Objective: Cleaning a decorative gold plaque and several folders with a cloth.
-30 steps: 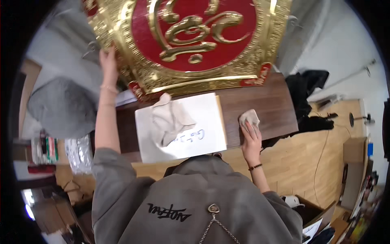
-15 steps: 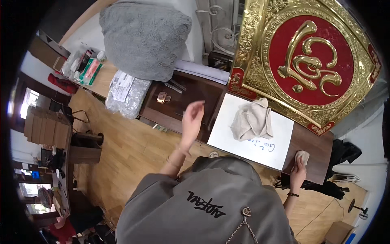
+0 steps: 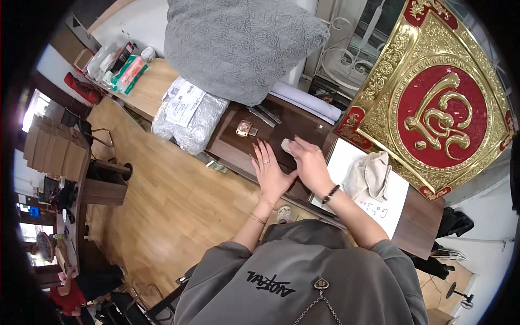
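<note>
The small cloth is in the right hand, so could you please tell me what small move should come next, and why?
I would probably ease the left hand aside a little, since it is spread close beside the right hand, which holds the small cloth over the brown table.

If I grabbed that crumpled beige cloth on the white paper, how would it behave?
The crumpled cloth would probably hang floppy, given its loose folds. It looks like thin fabric, so likely light. Pushed, it might bunch up or drag the white paper beneath.
</note>
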{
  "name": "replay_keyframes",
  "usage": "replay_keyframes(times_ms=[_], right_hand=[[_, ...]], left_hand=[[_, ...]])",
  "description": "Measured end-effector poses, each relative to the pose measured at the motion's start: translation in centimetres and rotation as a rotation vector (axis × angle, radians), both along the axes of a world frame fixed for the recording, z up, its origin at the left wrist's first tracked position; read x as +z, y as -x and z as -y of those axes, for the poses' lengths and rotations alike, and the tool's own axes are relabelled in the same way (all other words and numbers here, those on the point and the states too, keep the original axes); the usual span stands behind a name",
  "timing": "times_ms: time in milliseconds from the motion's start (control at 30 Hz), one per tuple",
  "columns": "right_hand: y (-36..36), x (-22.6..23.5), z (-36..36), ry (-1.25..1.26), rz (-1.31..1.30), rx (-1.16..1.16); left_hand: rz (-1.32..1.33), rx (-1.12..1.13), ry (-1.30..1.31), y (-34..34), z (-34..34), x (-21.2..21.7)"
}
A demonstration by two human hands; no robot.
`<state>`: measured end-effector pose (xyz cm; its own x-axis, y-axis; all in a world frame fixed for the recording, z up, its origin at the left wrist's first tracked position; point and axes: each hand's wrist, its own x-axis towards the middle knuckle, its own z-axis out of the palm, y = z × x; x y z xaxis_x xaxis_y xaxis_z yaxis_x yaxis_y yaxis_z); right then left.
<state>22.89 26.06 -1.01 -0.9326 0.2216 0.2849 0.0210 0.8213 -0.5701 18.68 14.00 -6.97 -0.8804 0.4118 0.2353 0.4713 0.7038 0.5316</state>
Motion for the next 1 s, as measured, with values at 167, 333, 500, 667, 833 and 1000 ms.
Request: replay_keyframes(times_ms=[167,333,500,667,833,1000], right_hand=[[1.4,-4.2,1.0,-0.467,0.012,0.166],[4.7,-3.9,-4.6,-0.545,0.200,-0.042],[1.2,-3.4,-1.8,-0.575,0.109,0.191],[3.8,-2.6,-4.8,-0.432,0.184,0.289],[5.6,-2.5,-4.0,-0.311,0.348,0.053],[2.4,-1.7,-5.6,0.149,0.150,0.131]], left_hand=[[-0.134,0.021,0.110,0.7,0.5,-2.6],[0.077,0.009,-0.040,0.5,0.0,-0.3],[0.061,0.010,-0.031,0.6,0.4,-1.1],[0.047,0.004,-0.028,0.4,0.1,-0.8],[0.049,0.004,-0.026,0.4,-0.2,-0.9],[0.023,-0.008,-0.019,0.1,0.3,-1.1]])
